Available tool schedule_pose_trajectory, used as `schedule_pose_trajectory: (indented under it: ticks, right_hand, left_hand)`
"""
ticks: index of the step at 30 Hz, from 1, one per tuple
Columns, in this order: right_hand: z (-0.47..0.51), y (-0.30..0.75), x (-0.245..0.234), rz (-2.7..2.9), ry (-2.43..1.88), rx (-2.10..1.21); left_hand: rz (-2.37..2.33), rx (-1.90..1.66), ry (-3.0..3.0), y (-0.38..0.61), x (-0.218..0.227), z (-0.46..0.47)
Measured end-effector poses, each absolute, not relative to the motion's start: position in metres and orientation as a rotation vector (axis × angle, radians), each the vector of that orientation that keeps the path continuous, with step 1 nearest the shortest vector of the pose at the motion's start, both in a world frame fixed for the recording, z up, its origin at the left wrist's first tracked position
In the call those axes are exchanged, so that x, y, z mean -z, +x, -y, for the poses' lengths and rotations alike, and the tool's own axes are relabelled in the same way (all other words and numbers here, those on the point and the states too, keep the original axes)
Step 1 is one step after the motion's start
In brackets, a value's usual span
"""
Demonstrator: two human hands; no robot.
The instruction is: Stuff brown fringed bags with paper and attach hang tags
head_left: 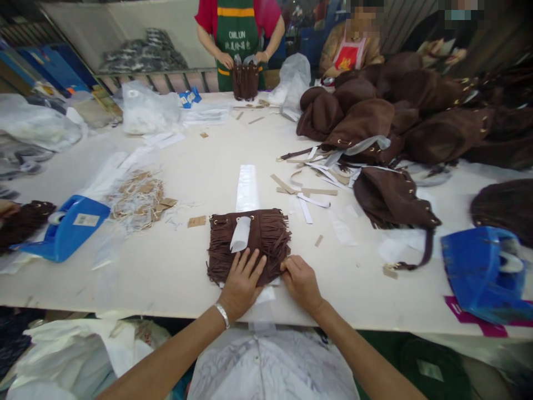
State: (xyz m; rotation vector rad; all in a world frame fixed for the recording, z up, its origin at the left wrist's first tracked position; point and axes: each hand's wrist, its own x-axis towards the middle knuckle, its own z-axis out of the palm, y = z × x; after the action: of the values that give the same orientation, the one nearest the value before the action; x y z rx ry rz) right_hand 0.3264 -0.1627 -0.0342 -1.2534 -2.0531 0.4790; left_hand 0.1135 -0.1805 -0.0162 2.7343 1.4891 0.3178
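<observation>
A dark brown fringed bag (258, 239) lies flat on the white table in front of me. Spread on its lower front is my left hand (244, 278), fingers stretched out. My right hand (302, 280) pinches at the bag's lower right corner, with thumb and fingers together at the fringe. A curled white strip (240, 233) rests on the bag's front, over the middle near the row of metal eyelets. Behind the bag a white plastic strip (247, 186) runs away from me, and more white sheet shows below its bottom edge.
Blue tape dispensers stand at left (69, 228) and right (485, 272). A heap of tags with strings (141, 200) lies left; brown bags (375, 122) pile up at right, near paper strips (312, 191). Across the table, a person in a green apron (235, 41) handles another bag (245, 81).
</observation>
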Motion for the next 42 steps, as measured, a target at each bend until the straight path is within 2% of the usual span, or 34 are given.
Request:
schedule_pose_trajectory:
  ticks: [14,19,23,30,35,42]
  right_hand:
    - [0.163,0.325,0.036,2.114,-1.319,-0.49]
    - [0.162,0.331,-0.005,2.293,-1.341,-0.455]
    - [0.16,0.325,-0.034,2.554,-1.134,-0.313]
    - [0.141,0.312,-0.018,2.844,-0.965,0.015]
    - [0.141,0.315,-0.016,2.891,-0.866,0.201]
    - [0.139,0.315,0.003,2.894,-0.744,0.249]
  left_hand:
    - [-1.555,-0.344,2.662,0.116,0.018,0.18]
    - [-1.502,-0.316,2.694,0.114,0.01,0.171]
    - [-1.445,-0.307,2.699,0.113,0.002,0.159]
    - [-1.249,-0.289,2.766,0.091,-0.002,0.152]
    - [-1.327,-0.279,2.842,0.079,0.005,0.17]
    - [-1.283,-0.181,2.99,0.079,0.012,0.173]
